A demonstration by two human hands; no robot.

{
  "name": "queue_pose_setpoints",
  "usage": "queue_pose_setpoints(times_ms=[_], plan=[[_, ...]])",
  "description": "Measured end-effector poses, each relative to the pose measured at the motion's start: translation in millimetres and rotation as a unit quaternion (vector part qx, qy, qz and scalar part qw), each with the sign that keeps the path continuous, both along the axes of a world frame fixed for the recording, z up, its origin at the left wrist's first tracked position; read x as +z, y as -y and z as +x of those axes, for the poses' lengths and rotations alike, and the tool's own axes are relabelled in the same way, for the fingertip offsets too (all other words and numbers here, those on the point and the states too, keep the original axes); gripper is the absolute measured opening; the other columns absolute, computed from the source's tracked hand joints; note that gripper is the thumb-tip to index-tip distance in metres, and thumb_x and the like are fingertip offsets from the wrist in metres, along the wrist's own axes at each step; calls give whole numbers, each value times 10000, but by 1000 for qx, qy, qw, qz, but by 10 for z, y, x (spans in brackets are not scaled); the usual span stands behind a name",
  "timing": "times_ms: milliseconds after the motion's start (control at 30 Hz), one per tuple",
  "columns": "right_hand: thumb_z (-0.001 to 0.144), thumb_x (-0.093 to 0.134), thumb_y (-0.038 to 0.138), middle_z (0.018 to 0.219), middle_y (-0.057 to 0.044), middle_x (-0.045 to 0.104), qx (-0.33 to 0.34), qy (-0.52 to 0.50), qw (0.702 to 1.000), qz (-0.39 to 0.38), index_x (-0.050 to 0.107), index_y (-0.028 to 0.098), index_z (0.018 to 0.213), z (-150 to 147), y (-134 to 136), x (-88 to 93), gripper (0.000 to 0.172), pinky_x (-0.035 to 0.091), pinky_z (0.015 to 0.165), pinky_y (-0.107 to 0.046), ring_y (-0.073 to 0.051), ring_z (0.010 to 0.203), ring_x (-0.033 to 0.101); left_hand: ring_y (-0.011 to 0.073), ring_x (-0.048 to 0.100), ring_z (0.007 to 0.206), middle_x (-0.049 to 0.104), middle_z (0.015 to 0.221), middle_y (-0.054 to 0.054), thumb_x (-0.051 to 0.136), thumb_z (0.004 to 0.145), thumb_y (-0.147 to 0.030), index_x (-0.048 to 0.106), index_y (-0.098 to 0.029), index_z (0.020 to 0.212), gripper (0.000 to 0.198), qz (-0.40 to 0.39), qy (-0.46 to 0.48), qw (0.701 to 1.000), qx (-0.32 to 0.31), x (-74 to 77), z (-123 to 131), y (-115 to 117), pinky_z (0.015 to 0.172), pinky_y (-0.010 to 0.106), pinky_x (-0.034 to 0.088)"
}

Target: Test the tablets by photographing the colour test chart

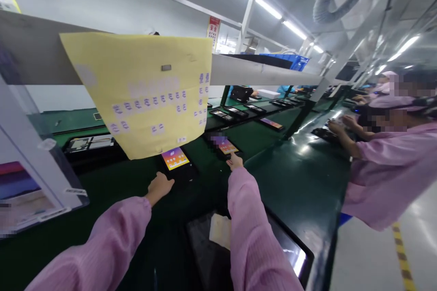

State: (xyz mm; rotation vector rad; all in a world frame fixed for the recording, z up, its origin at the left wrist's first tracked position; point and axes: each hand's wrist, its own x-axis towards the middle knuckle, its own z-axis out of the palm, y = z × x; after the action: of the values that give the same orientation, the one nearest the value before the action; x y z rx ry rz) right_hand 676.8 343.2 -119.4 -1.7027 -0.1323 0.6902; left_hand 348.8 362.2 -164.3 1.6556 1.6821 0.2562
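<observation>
My left hand point(160, 187) is closed at the near left corner of a black tray point(187, 175). In that tray lies a device with a lit orange and purple screen point(175, 158), partly behind a hanging yellow sheet point(150, 122). Farther right, my right hand point(235, 162) is closed on the near end of a second black tray point(209, 140). It bears a similar device with its screen lit point(228, 147). Under my right forearm, a pale folded cloth point(219, 231) rests on a large dark flat panel with a black frame point(290, 241).
More black trays with devices point(235, 112) line the green bench at the back. An opened device point(90, 143) lies behind the sheet. A clear-sided stand point(41, 145) is at left, a metal rail point(259, 69) above. A person in pink point(392, 159) works at right.
</observation>
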Motion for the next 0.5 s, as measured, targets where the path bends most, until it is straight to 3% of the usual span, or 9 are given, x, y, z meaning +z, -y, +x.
queue_pose_setpoints(times_ms=[133, 300, 500], plan=[[1020, 686, 391, 1361, -111, 644, -30, -14, 999, 18, 620, 186, 1352, 45, -200, -72, 396, 614, 952, -481, -267, 1144, 683, 236, 689, 1062, 653, 1297, 115, 687, 988, -386, 610, -170, 1326, 408, -28, 38, 998, 43, 31, -81, -117, 871, 428, 627], [1020, 691, 373, 1311, -102, 665, 2, -59, 997, 48, 632, 179, 1323, -47, -327, -114, 365, 630, 907, -447, -247, 1088, 700, 244, 682, 1093, 640, 1331, 116, 680, 993, -388, 603, -179, 1345, 416, -18, 87, 995, 52, 66, -254, -150, 890, 440, 626], [1020, 691, 373, 1297, -100, 671, 56, -86, 989, 106, 635, 176, 1317, -273, -251, -16, 361, 632, 900, -442, -243, 1075, 704, 241, 692, 1071, 658, 1296, 120, 696, 982, -373, 608, -163, 1333, 418, -59, 75, 995, 30, 173, 2, -231, 900, 443, 620]])
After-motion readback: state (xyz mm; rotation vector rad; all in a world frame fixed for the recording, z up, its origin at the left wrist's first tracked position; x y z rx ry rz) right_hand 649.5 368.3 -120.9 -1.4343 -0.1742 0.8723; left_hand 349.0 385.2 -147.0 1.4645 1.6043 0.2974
